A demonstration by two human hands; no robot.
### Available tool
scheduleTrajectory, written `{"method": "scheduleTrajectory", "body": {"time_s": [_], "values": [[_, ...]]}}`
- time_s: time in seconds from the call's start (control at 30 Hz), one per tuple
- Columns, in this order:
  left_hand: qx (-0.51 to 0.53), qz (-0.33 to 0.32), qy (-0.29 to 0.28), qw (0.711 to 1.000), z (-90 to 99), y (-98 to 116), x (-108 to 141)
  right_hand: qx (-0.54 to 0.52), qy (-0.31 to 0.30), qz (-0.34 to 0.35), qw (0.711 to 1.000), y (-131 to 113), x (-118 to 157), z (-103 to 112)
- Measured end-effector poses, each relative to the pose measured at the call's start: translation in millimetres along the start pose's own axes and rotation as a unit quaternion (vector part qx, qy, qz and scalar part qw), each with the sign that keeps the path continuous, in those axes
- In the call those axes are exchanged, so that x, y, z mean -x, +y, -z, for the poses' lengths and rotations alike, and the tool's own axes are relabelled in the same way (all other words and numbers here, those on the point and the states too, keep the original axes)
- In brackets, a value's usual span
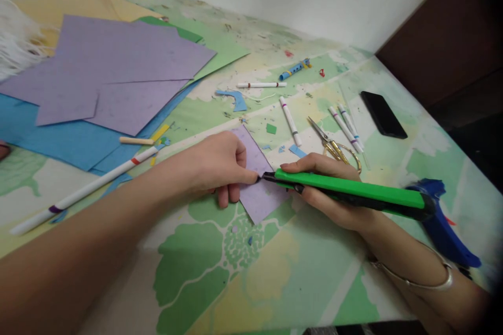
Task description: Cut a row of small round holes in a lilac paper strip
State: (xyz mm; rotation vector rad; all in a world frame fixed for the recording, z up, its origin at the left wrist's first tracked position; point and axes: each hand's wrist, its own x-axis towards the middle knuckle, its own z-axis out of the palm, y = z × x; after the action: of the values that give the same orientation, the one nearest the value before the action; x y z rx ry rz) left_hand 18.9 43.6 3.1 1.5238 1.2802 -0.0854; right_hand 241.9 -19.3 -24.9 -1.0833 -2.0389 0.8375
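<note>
Carefully is how I'd handle this: my right grip [334, 188] is clamped on the green cutter [353, 187], with the thumb along its near side and the index finger along its far side. Its black tip ends right at my left thumb, and I cannot tell whether the two touch. My left grip [220, 162] is curled over one side of the small purple paper [257, 209], thumb laid across it; whether the fingers pinch the paper from beneath, I cannot tell. The paper lies on the tabletop [196, 293] in front of me, between my two hands.

To do this well, I judge, my left thumb should sit back from the tip, with the fingers pressing the paper flat well to the side. The cutter looks long for such fine work, so a hold close to its front end, as mine is, should give better control. Light, even pressure would suit paper this thin; a hard push could make it slip, tear or buckle. Some firm backing underneath might spare the patterned cover. The scissors [327, 138] lie just beyond my right fingers, near enough that my knuckles should mind them.
</note>
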Motion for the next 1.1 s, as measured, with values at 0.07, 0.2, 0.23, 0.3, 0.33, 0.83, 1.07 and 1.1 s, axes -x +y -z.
{"method": "scheduleTrajectory", "body": {"time_s": [0.07, 0.2, 0.23, 0.3, 0.33, 0.83, 1.07, 1.1], "values": [[0.006, 0.01, 0.0, 1.0, -0.4, 0.8, 0.0, 0.005, 0.003, 0.001, 1.0, -2.1, -0.2, -0.3], [0.017, 0.022, 0.008, 1.0, -1.7, 4.3, -1.1, 0.013, 0.011, -0.015, 1.0, -6.5, -0.3, -2.2], [0.02, 0.025, 0.011, 0.999, -2.0, 5.0, -1.5, 0.017, 0.013, -0.019, 1.0, -7.6, -0.1, -3.1], [0.026, 0.028, 0.016, 0.999, -2.4, 5.5, -2.2, 0.028, 0.023, -0.022, 0.999, -9.8, 1.0, -5.2], [0.03, 0.027, 0.018, 0.999, -2.6, 5.3, -2.6, 0.033, 0.029, -0.023, 0.999, -11.0, 1.7, -6.4], [0.053, 0.015, 0.02, 0.998, -4.0, -0.9, -7.7, 0.105, 0.091, -0.035, 0.99, -28.1, 4.6, -20.6], [0.055, 0.018, 0.023, 0.998, -4.0, 0.0, -7.3, 0.171, 0.121, -0.029, 0.977, -36.3, 7.1, -28.6], [0.055, 0.016, 0.022, 0.998, -4.0, -0.2, -7.6, 0.174, 0.123, -0.032, 0.976, -36.3, 8.2, -29.7]]}}
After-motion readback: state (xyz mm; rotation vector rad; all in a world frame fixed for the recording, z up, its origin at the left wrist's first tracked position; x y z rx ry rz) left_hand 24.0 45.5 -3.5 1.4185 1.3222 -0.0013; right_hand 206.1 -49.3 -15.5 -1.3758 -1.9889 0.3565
